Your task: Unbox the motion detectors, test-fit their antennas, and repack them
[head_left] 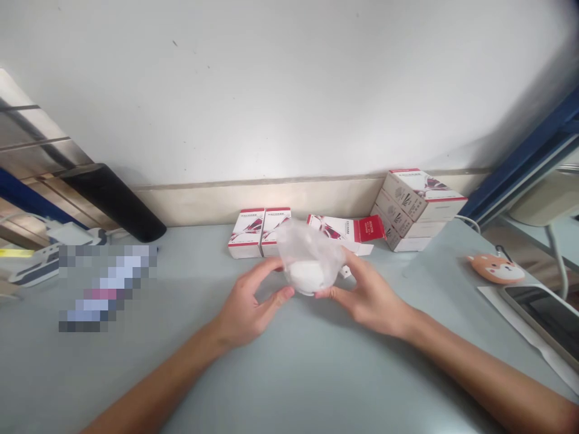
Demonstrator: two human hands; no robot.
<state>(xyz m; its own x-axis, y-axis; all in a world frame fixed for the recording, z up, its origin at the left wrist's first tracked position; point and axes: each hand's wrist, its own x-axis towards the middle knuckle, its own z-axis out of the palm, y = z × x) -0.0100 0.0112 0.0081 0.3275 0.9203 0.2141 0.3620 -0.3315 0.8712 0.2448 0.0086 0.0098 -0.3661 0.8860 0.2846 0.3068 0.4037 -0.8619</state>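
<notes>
Over the middle of the table, my left hand [253, 301] and my right hand [368, 295] hold a plastic bag [307, 247] between them. Inside the translucent bag is a rounded white object [307, 276] whose kind I cannot make out. Both thumbs press near its lower edge, while the other fingers reach round the sides and are partly hidden. Just behind the bag lies a white and red box [332, 228] with its red flap [371, 229] folded open to the right. A small white piece [345, 272] shows beside my right fingers.
Two closed boxes [246, 232] stand side by side at the wall. A stack of similar boxes [418, 208] is at the back right. An orange animal-faced case [495, 267] and a phone [543, 313] lie at right. A black cylinder [117, 202] and power strip [40, 265] are at left.
</notes>
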